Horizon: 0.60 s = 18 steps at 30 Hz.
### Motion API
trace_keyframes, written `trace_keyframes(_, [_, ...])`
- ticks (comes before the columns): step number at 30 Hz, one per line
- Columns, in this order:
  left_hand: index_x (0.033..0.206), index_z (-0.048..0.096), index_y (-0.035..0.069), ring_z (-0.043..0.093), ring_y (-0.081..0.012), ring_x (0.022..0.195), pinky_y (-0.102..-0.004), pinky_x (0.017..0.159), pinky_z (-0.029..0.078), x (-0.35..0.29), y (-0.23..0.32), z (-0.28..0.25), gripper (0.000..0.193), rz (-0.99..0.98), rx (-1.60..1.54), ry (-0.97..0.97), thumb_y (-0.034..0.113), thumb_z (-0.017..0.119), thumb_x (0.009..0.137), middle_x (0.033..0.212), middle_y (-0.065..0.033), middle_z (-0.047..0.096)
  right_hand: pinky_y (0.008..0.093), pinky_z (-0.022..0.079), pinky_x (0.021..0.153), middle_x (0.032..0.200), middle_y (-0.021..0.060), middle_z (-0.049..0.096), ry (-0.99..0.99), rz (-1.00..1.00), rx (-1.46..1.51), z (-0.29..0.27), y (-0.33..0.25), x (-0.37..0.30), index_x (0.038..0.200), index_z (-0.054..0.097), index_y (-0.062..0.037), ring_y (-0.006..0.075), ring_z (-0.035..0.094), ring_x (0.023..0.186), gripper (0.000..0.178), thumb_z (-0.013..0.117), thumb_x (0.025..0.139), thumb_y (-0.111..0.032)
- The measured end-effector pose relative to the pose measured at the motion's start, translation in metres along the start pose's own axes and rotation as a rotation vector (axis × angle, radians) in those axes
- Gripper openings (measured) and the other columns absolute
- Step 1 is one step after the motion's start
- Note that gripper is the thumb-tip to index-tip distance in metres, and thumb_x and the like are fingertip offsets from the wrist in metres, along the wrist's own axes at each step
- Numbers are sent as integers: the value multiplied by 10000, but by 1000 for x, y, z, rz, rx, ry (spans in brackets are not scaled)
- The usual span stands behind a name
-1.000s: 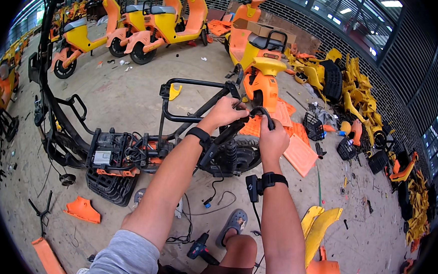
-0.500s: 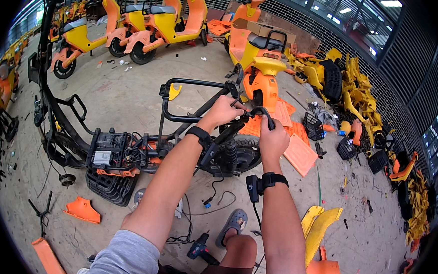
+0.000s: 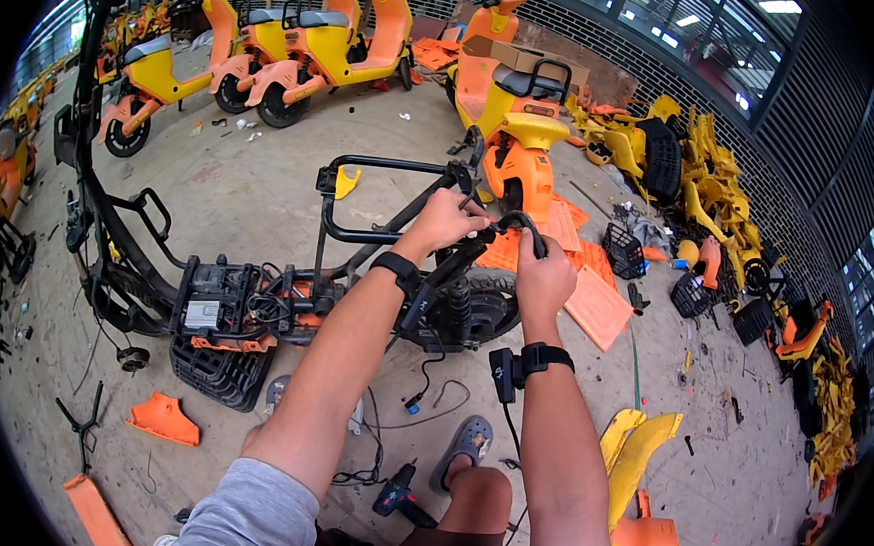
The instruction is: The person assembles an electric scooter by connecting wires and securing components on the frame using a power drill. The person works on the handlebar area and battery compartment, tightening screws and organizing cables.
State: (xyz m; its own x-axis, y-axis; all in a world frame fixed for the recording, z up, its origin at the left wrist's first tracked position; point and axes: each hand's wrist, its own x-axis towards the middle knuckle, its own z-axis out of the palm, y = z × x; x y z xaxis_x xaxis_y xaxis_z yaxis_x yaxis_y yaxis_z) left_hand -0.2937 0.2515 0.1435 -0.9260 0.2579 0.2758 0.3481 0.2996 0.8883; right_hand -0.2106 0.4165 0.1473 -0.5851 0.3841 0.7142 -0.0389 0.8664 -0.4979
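1. Nearest, a power drill [image 3: 396, 491] and a tangle of black cable [image 3: 354, 478] lie on the floor [image 3: 263, 172] near the person's clog [image 3: 467, 447]; a step without looking could snag a foot and upset the balance.

2. The right wrist carries a black device [image 3: 503, 375] with a cord [image 3: 513, 428] hanging down from it. If the cord caught on something low, it could pull the arm off line.

3. The right hand [image 3: 547, 277] has its grip clamped on a curved black part [image 3: 526, 227], which is at the rear top end of the stripped frame. A twist or uneven pull could make it slip from the fingers or spring back.

4. The left hand [image 3: 450, 221] has its fingers bent at that same end; I cannot tell whether its grip is pinching anything. With both hands so close together, a sudden release could knock knuckles or nip a fingertip on metal.

5. The black scooter frame [image 3: 364, 237] could rock under a hard tug if it is poorly supported.

6. Just beyond, an orange-and-yellow scooter [image 3: 532, 134] leaves little room, so a shove that way might bump it.
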Motion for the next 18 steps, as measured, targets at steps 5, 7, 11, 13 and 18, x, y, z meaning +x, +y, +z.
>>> trace_keyframes(5, [964, 745, 22, 594, -125, 676, -289, 658, 475, -2, 4, 2, 249, -6, 6, 13, 198, 751, 788, 744, -54, 663, 424, 519, 588, 686, 167, 671, -6, 11, 3, -1, 1, 0, 854, 742, -66, 347, 661, 631, 320, 669, 827, -376])
trace_keyframes(7, [947, 746, 22, 592, -129, 672, -290, 654, 473, -2, 4, 3, 243, -13, -47, 12, 201, 757, 783, 740, -55, 660, 424, 520, 592, 689, 167, 672, -12, 17, 10, -1, 0, 0, 858, 743, -68, 346, 662, 635, 322, 666, 828, -380])
trace_keyframes(11, [970, 742, 24, 588, -126, 677, -288, 661, 473, -1, 1, -1, 266, -12, -33, -20, 208, 757, 779, 736, -48, 650, 423, 522, 602, 695, 168, 674, -24, 20, -3, -1, -1, 0, 872, 747, -75, 346, 664, 644, 327, 657, 833, -387])
trace_keyframes(13, [992, 739, 25, 584, -122, 677, -287, 664, 474, -1, 2, -2, 279, 13, 17, -9, 209, 751, 783, 736, -44, 647, 422, 523, 605, 697, 169, 674, -24, 21, 4, -2, -1, 0, 878, 748, -78, 347, 665, 647, 329, 654, 836, -390])
trace_keyframes(18, [934, 743, 15, 577, -119, 660, -285, 643, 467, -4, 2, 2, 251, 52, -27, 56, 197, 764, 762, 709, -40, 633, 422, 523, 608, 701, 169, 675, -40, 32, -8, -4, -3, 0, 879, 747, -76, 347, 666, 653, 331, 652, 838, -390])
